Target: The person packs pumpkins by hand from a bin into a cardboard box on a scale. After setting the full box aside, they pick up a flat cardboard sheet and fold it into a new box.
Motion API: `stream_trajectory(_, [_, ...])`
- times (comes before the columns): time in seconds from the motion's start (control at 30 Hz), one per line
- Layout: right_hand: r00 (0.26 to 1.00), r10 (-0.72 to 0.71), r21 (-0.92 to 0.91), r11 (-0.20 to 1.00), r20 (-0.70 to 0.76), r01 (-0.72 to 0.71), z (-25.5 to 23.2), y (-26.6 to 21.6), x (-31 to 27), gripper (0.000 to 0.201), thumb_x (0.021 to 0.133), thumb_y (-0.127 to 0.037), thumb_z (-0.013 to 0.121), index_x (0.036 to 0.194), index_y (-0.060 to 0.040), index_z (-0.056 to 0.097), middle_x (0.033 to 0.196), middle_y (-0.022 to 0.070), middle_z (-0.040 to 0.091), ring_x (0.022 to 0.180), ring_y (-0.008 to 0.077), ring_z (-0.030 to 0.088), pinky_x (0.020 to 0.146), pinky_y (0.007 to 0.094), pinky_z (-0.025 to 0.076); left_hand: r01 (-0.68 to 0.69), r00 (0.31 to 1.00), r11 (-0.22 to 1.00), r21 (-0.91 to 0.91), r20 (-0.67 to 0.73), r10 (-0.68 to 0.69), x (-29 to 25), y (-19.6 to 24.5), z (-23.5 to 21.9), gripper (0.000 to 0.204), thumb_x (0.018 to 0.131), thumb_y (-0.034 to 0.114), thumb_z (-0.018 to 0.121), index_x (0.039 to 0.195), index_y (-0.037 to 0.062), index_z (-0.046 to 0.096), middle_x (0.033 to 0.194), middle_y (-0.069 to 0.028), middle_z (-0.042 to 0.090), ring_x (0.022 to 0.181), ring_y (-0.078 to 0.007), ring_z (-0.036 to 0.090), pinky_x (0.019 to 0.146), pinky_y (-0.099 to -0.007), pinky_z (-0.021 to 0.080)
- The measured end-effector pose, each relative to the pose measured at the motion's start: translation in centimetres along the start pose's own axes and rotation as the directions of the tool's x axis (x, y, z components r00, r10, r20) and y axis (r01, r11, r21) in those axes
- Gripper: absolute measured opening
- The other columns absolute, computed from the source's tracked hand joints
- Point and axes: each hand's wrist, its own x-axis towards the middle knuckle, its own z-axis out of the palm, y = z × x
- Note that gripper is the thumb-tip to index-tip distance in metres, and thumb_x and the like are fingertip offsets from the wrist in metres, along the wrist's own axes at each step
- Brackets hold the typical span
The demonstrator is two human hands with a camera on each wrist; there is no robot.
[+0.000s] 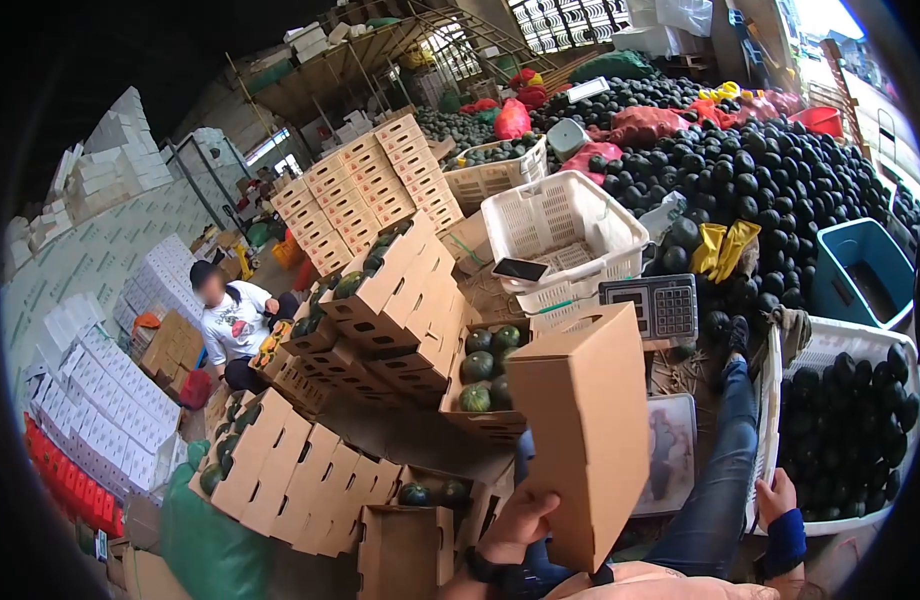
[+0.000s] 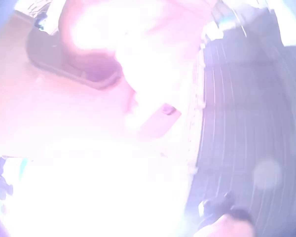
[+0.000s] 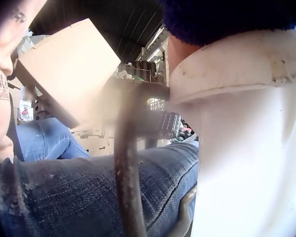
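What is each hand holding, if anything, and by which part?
The left hand holds a cardboard box by its lower left edge in the head view. The right hand is at the white crate's rim; whether it grips there cannot be told.

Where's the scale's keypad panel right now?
Head view, right of centre: the scale's keypad panel shows just right of the top of the cardboard box gripped by the left hand, below and left of the yellow gloves.

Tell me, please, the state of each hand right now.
Left hand: holding the cardboard box.
Right hand: at the rim of the white basket; grip cannot be told.
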Motion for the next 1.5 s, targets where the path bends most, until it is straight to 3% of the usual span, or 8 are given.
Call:
stream_trajectory(0.27, [0.997, 0.055, 0.007, 0.998, 0.048, -0.055, -0.2, -0.4, 0.1, 0.027, 0.074, -0.02, 0.064, 0.086, 0.0022, 0.055, 0.075, 0.0186, 0.058, 0.07, 0.032, 0.058, 0.065, 0.0377, 0.046, 0.07, 0.936, 0.39, 0.918, 0.076, -0.345, 11.0, -5.8, 0.9, 0.031, 0.086, 0.016, 0.061, 0.115, 0.0032, 0.059, 0.103, -0.014, 0.065, 0.09, -0.0179, 0.06, 0.082, -0.0276, 0.045])
stream_trajectory(0.57, [0.983, 0.154, -0.084, 0.986, 0.097, -0.147, -1.8, -3.6, -0.3, 0.041, 0.075, -0.033, 0.066, 0.097, 0.0007, 0.058, 0.083, 0.0166, 0.059, 0.079, 0.0312, 0.059, 0.071, 0.0379, 0.046, -0.102, 0.975, 0.1, 0.99, 0.12, -0.187, 14.4, -24.3, -10.7, 0.04, 0.076, -0.002, 0.048, 0.108, 0.0154, 0.066, 0.107, -0.0112, 0.064, 0.099, -0.031, 0.06, 0.086, -0.0376, 0.048])
stream_trajectory(0.67, [0.978, 0.165, -0.105, 0.983, 0.131, -0.152, -1.9, -3.7, 0.0, 0.041, 0.077, -0.032, 0.065, 0.099, 0.0012, 0.057, 0.085, 0.0169, 0.058, 0.08, 0.0312, 0.058, 0.072, 0.0374, 0.046, 0.022, 0.901, -0.156, 0.988, -0.087, -0.425, 11.9, -25.8, -10.0, 0.039, 0.081, 0.004, 0.044, 0.107, 0.0212, 0.067, 0.106, -0.0105, 0.064, 0.1, -0.0316, 0.06, 0.085, -0.0397, 0.048])
stream_trajectory(0.9, [0.984, 0.087, -0.136, 0.989, 0.157, -0.066, -1.2, -2.1, -0.4, 0.047, 0.084, -0.035, 0.058, 0.114, 0.0006, 0.051, 0.102, 0.0203, 0.056, 0.097, 0.037, 0.056, 0.084, 0.0407, 0.045, 0.029, 0.85, -0.152, 0.988, -0.104, -0.516, 12.4, -27.1, -10.9, 0.041, 0.078, 0.003, 0.045, 0.108, 0.02, 0.067, 0.105, -0.0116, 0.064, 0.099, -0.0313, 0.06, 0.085, -0.0402, 0.047])
stream_trajectory(1.1, [0.571, 0.093, 0.103, 0.947, 0.816, -0.303, -10.0, 2.0, 6.7, 0.048, 0.093, -0.041, 0.051, 0.123, -0.0037, 0.055, 0.12, 0.0114, 0.059, 0.11, 0.0204, 0.055, 0.097, 0.0312, 0.04, -0.066, 0.879, -0.082, 0.994, 0.018, -0.476, 12.3, -29.3, -11.4, 0.034, 0.078, 0.002, 0.05, 0.106, 0.0142, 0.068, 0.099, -0.0145, 0.065, 0.093, -0.0352, 0.061, 0.079, -0.0438, 0.048])
stream_trajectory(1.23, [0.909, 0.227, -0.507, 0.862, 0.35, -0.02, -10.3, 10.7, 14.6, 0.056, 0.075, -0.034, 0.067, 0.125, -0.0154, 0.053, 0.118, 0.017, 0.056, 0.107, 0.0336, 0.055, 0.091, 0.0393, 0.046, -0.072, 0.881, -0.069, 0.995, 0.031, -0.472, 12.6, -30.3, -10.5, 0.035, 0.078, 0.001, 0.051, 0.106, 0.0145, 0.067, 0.098, -0.0154, 0.064, 0.091, -0.0366, 0.06, 0.077, -0.0455, 0.047])
stream_trajectory(1.43, [0.953, -0.216, -0.816, 0.498, 0.211, 0.293, 1.2, 23.0, 22.7, 0.068, 0.065, -0.011, 0.068, 0.129, -0.0226, 0.046, 0.123, 0.0107, 0.048, 0.113, 0.0318, 0.049, 0.087, 0.0413, 0.049, -0.115, 0.848, -0.17, 0.979, 0.008, -0.529, 12.8, -29.5, -8.6, 0.036, 0.077, 0.002, 0.052, 0.107, 0.0152, 0.066, 0.101, -0.0149, 0.063, 0.091, -0.0364, 0.059, 0.077, -0.0456, 0.047])
stream_trajectory(1.5, [0.977, -0.015, -0.764, 0.62, 0.213, 0.176, 0.8, 21.6, 24.7, 0.07, 0.064, -0.008, 0.067, 0.128, -0.0243, 0.047, 0.124, 0.0104, 0.048, 0.112, 0.0328, 0.05, 0.086, 0.0427, 0.049, -0.111, 0.85, -0.176, 0.978, 0.002, -0.526, 13.1, -30.0, -8.8, 0.037, 0.076, 0.002, 0.053, 0.108, 0.0156, 0.065, 0.102, -0.0146, 0.063, 0.092, -0.0365, 0.059, 0.078, -0.0453, 0.047])
